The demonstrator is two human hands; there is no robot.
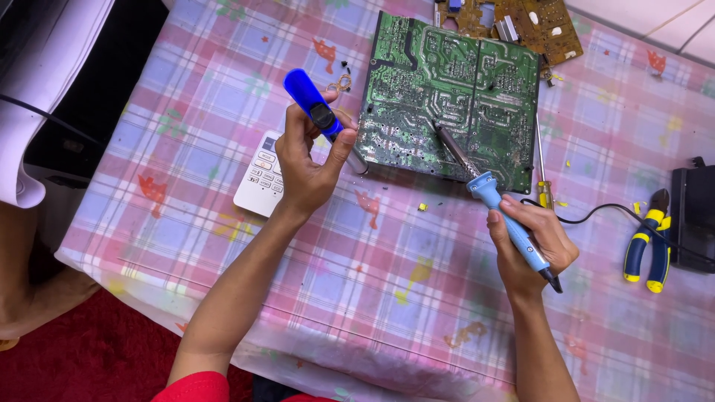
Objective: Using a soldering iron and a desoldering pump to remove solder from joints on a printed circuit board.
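Red sleeve (195,387) at bottom edge, nearest the lens; both forearms reach up over the bench (372,298), checked cloth on it.

Left hand (305,167) closed around a blue desoldering pump (313,106), thumb on its dark button, nose near the left edge of the green circuit board (450,97). White remote (257,175) lies half under that hand.

Board lies flat, solder side up, far centre of bench. Stiff but fragile: probably best held by the edges, not the joints. A brown board (529,22) sits just behind it.

Right hand (532,246) wrapped round the light-blue handle of a soldering iron (488,190), pen-style; metal tip rests on the board's lower middle. Iron looks light; grip belongs on the handle only, shaft likely hot. Its black cord (596,212) trails right.

Screwdriver (542,160) lies along the board's right edge. Blue-yellow pliers (648,242) and a black box (696,216) near the right edge.

Open room: near half of bench, between the arms. Bench's left edge drops to red floor (97,357).
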